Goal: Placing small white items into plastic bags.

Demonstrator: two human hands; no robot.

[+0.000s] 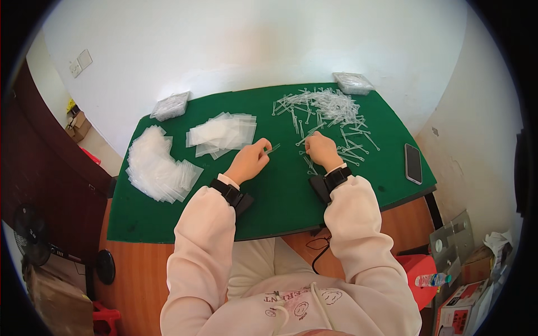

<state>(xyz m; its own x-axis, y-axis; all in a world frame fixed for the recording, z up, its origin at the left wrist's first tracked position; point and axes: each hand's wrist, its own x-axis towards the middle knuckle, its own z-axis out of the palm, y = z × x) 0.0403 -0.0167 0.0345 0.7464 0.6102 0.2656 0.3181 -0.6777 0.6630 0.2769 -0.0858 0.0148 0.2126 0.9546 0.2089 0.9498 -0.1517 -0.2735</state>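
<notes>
My left hand is closed in a pinch over the middle of the green table, with a small clear plastic stick poking out from its fingertips. To its right, my right hand is closed at the near edge of a loose pile of clear plastic sticks, several with a small ring at one end. One clear stick slants out by the right fingertips, which are partly hidden. Left of my left hand lie a heap of flat clear plastic bags and a larger, fanned-out heap of similar bags.
Clear packs sit at the back left and back right of the green tabletop. A phone lies near the right edge. White walls close in behind and right. A red stool bearing a bottle stands below right.
</notes>
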